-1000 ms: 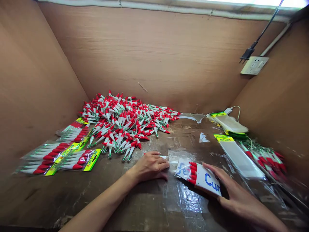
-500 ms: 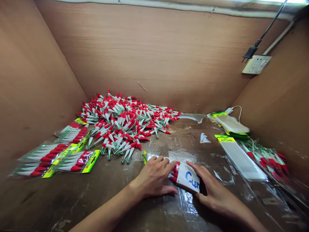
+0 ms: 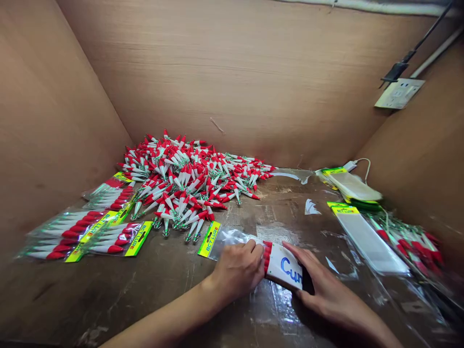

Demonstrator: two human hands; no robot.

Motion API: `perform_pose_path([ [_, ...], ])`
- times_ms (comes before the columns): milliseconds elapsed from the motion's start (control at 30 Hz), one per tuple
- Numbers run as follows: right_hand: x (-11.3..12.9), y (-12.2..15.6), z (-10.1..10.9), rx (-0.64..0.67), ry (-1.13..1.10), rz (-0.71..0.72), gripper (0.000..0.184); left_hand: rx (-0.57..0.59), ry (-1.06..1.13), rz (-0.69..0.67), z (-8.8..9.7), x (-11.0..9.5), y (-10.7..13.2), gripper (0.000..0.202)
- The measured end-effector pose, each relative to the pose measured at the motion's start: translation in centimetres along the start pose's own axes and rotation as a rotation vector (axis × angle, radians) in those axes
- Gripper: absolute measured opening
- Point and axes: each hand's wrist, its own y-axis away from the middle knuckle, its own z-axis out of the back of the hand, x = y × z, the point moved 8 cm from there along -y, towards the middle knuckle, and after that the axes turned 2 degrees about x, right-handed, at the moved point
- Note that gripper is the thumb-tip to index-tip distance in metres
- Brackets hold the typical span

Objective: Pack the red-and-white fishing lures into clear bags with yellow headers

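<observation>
My right hand (image 3: 324,285) grips a flat white holder (image 3: 284,266) with blue handwriting, thumb along the near edge and fingers along the far one. Red lure tips (image 3: 267,256) stick out of the holder's left end. Closed fingers of my left hand (image 3: 238,268) pinch the mouth of a clear plastic bag (image 3: 232,235) right beside those tips. The bag lies to the left, its yellow-green header (image 3: 209,240) flat on the table. My left fingers hide where bag and holder meet.
A big heap of red-and-white squid lures (image 3: 188,179) lies at the back left. Filled lure packs (image 3: 112,241) overlap on the left. Bags with headers (image 3: 369,239) lie on the right, near more lures (image 3: 416,246). A plug (image 3: 395,72) hangs by a wall socket (image 3: 400,93).
My left hand has closed from spread fingers into a pinch at the bag's mouth. The bag's header shows more fully, further left. My right hand keeps its grip; the view has shifted slightly.
</observation>
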Motion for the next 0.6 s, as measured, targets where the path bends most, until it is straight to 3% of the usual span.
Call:
perform_pose_path([
  [167, 0.5, 0.1, -0.3, -0.023, 0.007, 0.022, 0.090, -0.077, 0.007, 0.106, 0.0, 0.7, 0.2, 0.012],
  [433, 2.0, -0.3, -0.6, -0.027, 0.029, 0.100, 0.093, -0.204, -0.024, -0.137, 0.3, -1.3, 0.6, 0.007],
  [600, 2.5, -0.9, -0.8, -0.015, 0.054, 0.130, 0.090, -0.233, -0.001, -0.267, 0.2, -2.2, 0.7, 0.016],
])
